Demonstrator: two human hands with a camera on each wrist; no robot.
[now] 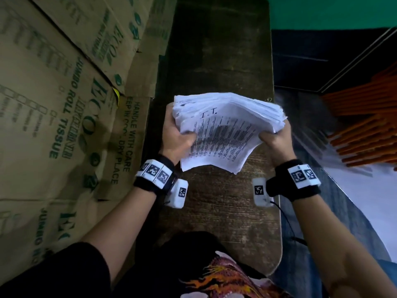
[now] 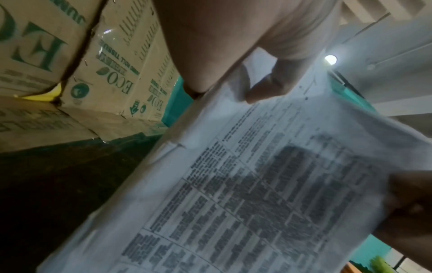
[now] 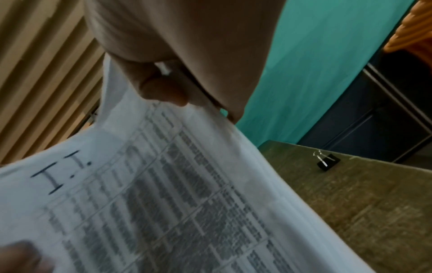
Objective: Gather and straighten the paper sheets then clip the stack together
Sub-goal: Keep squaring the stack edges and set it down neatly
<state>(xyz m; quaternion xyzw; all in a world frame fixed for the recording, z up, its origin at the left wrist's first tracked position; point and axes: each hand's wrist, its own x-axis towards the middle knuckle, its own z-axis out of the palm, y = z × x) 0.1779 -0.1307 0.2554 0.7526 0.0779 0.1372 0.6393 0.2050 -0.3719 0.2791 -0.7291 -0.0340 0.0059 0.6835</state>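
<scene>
While my left hand [image 1: 176, 134] and right hand [image 1: 277, 139] grip the paper stack [image 1: 223, 132] by opposite sides, raised over the table [image 1: 217, 61], sheets fanned unevenly, binder clip [image 3: 327, 161] lying beyond on the far right.

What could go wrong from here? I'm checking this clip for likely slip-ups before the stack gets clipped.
The paper stack is held in the air, fanned and uneven, by the left hand and right hand only at its sides, so sheets may slide out. The binder clip sits near the table edge; a bump could knock it off.
</scene>
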